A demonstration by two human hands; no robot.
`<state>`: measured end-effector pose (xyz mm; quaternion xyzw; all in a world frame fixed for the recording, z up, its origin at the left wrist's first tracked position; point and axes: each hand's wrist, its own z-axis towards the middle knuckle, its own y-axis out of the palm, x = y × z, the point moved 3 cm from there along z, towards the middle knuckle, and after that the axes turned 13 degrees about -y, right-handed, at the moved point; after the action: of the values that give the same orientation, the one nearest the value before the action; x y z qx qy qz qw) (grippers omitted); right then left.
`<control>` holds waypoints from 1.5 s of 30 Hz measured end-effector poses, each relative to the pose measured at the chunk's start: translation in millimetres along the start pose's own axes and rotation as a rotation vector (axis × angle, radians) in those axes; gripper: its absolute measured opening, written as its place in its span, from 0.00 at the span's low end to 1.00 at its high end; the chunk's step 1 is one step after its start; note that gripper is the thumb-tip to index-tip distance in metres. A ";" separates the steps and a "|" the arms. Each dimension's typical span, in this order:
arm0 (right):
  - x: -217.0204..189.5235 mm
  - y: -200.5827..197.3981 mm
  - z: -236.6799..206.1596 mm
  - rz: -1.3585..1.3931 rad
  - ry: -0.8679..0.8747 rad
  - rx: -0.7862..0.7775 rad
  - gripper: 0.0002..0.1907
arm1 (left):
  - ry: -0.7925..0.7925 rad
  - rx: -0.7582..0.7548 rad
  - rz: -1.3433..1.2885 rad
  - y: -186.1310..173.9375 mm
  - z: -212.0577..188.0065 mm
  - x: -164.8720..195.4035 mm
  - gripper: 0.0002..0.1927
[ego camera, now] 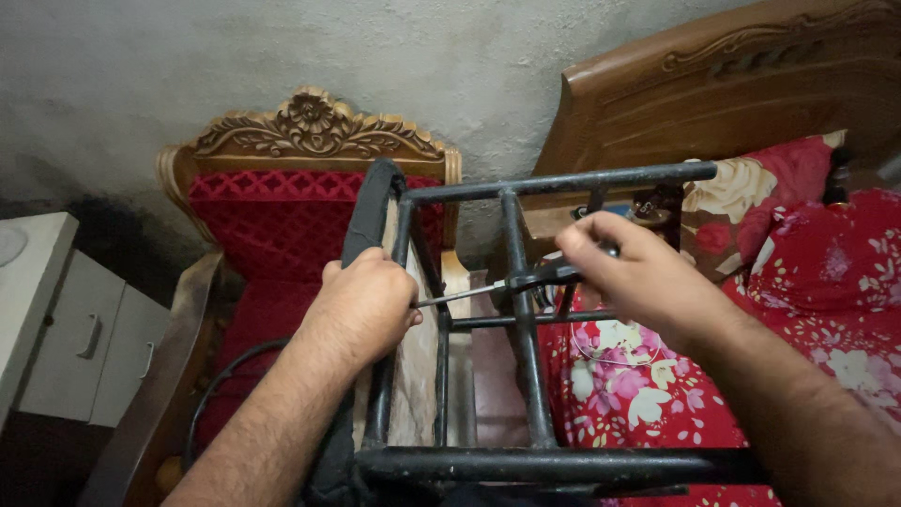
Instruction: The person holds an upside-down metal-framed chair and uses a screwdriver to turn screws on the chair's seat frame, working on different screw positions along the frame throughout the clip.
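Note:
A black metal frame (pixel 526 357) of welded bars lies tipped in front of me, with a padded black strip along its left side. My left hand (pixel 366 305) grips that padded left bar. My right hand (pixel 633 272) holds a screwdriver (pixel 507 284) with a dark handle. Its thin metal shaft points left, and the tip reaches my left hand at the frame's bar.
A carved wooden chair (pixel 310 131) with red quilted upholstery stands behind the frame. A bed with a red floral sheet (pixel 807 310), a floral pillow (pixel 751 202) and a wooden headboard (pixel 751 84) fills the right. A pale cabinet (pixel 66 329) is at the left.

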<state>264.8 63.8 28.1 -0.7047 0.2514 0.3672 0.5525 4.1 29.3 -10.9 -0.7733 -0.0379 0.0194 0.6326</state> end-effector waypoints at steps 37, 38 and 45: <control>20.7 -3.2 9.2 0.125 -0.380 -0.051 0.22 | -0.006 -0.020 0.004 -0.3 0.5 -0.7 0.13; 20.9 -2.4 8.6 0.193 -0.377 -0.080 0.24 | -0.007 -0.018 0.002 -0.4 0.4 -0.9 0.13; 21.3 -2.3 8.4 0.122 -0.163 -0.003 0.18 | -0.014 -0.028 0.015 -0.9 -0.5 -0.4 0.13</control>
<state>277.4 73.6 11.5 -0.6568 0.2473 0.4566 0.5468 3.8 29.0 -9.9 -0.7821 -0.0368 0.0288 0.6213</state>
